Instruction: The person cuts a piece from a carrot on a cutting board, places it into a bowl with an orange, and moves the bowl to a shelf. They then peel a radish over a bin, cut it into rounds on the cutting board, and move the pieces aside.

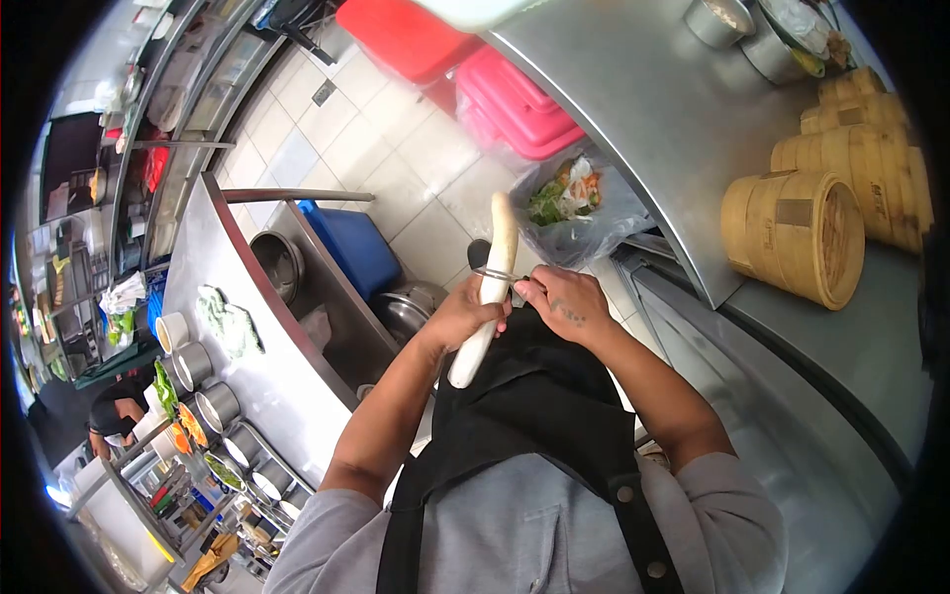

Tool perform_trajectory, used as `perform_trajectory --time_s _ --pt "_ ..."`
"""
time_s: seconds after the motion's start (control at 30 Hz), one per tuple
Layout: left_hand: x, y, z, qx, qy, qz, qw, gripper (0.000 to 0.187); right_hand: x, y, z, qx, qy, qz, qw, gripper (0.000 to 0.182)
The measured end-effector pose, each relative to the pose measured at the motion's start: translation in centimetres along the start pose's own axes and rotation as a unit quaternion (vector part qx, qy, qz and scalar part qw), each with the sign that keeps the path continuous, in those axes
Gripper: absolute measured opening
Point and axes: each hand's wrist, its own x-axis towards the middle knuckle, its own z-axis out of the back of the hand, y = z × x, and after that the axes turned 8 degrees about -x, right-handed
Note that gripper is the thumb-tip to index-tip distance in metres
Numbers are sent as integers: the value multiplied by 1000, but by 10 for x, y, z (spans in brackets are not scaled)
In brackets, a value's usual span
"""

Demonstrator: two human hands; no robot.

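Note:
My left hand [463,317] is wrapped around the lower part of a long white daikon radish [477,346], held slanting in front of my black apron. The radish's upper part looks more yellowish than its pale lower end. In my right hand [569,307] is a peeler [505,276], its thin metal part lying across the radish just above my left fingers. My right fingers are closed on its handle, which they mostly hide. Beyond the radish is a bin lined with a clear bag [579,230], holding green and orange vegetable scraps [566,196].
On the right, bamboo steamers [792,233] stand by a steel counter [633,99]. Pink [520,104] and red tubs [406,38] sit on the tiled floor. To the left is a worktable [267,381] with several metal containers [218,404] and a cloth [230,319]. Another person [117,411] is at far left.

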Motion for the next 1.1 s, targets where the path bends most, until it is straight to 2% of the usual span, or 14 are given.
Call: perform_trajectory --time_s 0.03,0.17,0.3,0.37,0.43,0.5,0.67,0.73,0.77,0.8,0.83,0.93,1.0,1.1 --pt "1 2 1 -1 1 1 1000 53 -2 -2 -4 -1 -35 11 999 46" --pt "-5 -4 -9 32 23 -17 999 64 1 -8 5 -54 -36 -20 998 45" --pt "-1 4 -10 52 38 -43 997 70 11 -25 6 -42 15 -72 996 48" --pt "-2 5 -8 84 43 -34 995 72 17 -40 0 -31 17 -81 996 50" --pt "-5 6 -10 114 46 -23 992 74 31 -64 -7 -42 44 -143 988 54" --pt "-3 7 -13 146 66 2 987 86 48 -91 -20 -39 44 -175 983 54" --pt "-1 31 -8 174 89 -40 980 83 80 -182 -63 -28 10 -252 967 56" --pt "1 34 -7 188 79 -65 977 72 85 -203 -72 -47 57 -303 950 56" --pt "2 29 -11 187 79 -64 977 72 83 -206 -74 -47 58 -304 950 56" --pt "4 22 -16 171 36 -9 984 67 81 -208 -77 20 22 -307 951 56" --pt "8 16 -19 156 -7 43 987 63 82 -210 -78 86 -16 -308 947 56" --pt "28 25 -11 115 -24 48 992 56 52 -164 -57 69 -38 -253 964 56" --pt "35 18 -15 110 -27 38 993 51 28 -117 -36 32 1 -226 974 54" --pt "42 15 -19 97 -20 42 994 47 0 -63 -16 48 4 -157 986 49"
